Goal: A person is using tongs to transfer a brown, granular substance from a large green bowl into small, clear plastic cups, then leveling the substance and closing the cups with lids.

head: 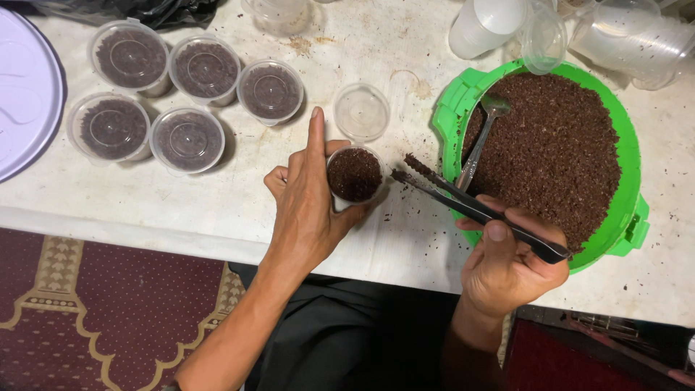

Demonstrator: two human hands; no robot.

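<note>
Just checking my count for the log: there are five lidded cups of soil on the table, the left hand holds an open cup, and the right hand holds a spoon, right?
Not quite. In the head view the right hand holds black tongs, not a spoon; the spoon lies in the green tub. The rest stands: five lidded cups, and the left hand holds the open cup.

Small clear cup [354, 174] — soil-filled, upright; black tongs [470, 206] tilted beside it
</note>
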